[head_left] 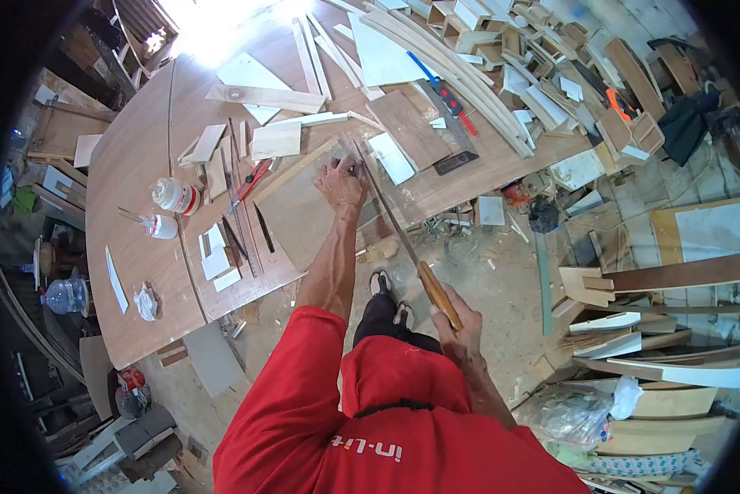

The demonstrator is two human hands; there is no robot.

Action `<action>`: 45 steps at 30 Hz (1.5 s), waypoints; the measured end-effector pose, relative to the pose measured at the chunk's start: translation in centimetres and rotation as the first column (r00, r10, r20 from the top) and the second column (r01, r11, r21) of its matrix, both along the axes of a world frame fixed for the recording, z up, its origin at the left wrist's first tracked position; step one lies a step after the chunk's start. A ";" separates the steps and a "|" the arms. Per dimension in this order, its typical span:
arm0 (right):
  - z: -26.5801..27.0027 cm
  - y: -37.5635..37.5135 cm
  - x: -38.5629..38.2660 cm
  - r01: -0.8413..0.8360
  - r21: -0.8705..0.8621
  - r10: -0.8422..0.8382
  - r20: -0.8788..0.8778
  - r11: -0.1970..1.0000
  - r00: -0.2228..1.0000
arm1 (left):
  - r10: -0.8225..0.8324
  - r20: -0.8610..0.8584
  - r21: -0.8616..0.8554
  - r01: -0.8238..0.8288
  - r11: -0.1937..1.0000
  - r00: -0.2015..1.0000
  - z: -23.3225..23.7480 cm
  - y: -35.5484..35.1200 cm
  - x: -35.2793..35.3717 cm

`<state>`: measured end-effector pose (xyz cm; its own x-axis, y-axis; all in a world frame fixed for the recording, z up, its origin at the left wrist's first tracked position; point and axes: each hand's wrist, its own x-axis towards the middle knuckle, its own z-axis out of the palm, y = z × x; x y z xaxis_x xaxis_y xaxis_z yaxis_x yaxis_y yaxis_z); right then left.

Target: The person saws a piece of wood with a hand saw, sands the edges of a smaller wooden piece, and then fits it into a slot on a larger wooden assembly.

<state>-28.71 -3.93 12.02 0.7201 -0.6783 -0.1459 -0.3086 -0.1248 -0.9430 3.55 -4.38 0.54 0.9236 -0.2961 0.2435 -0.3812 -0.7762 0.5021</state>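
My right hand (460,328) is wrapped around the wooden handle (438,298) of a handsaw. The long, narrow saw blade (393,216) slants up and left across the table's front edge, its tip beside my left hand. Fingers bent, my left hand (341,183) presses on a flat brown wooden board (300,216) and grips it near its far right corner, close to the blade. A dark pencil-like tool (264,229) lies on the board's left part. Just left of the board are red-handled pliers or scissors (253,179).
The wooden table (131,272) bears a white jar (175,196), a small white pot with sticks (162,226), a blue-and-red tool (448,97), a dark square (456,162) and several offcuts. Wooden frames (543,99) pile up at the far right. Scraps (633,354) and a plastic bag (567,412) lie right of me.
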 end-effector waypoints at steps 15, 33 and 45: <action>-0.9 -0.4 0.1 0.011 -0.008 -0.011 0.014 1.000 1.000 | 0.008 0.027 -0.022 -0.007 1.000 1.000 -0.3 0.0 0.0; -1.5 -1.9 3.3 0.001 0.051 -0.001 0.001 0.999 1.000 | 0.000 -0.011 0.022 0.000 1.000 1.000 0.0 0.0 0.0; 0.1 -2.0 2.2 -0.008 -0.026 0.006 -0.059 1.000 0.998 | -0.010 -0.009 -0.009 0.010 1.000 1.000 -0.1 0.1 0.1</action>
<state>-26.56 -5.91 12.11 0.7153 -0.6776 -0.1705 -0.3628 -0.1516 -0.9195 3.68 -4.29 0.43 0.9229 -0.3028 0.2377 -0.3840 -0.7679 0.5127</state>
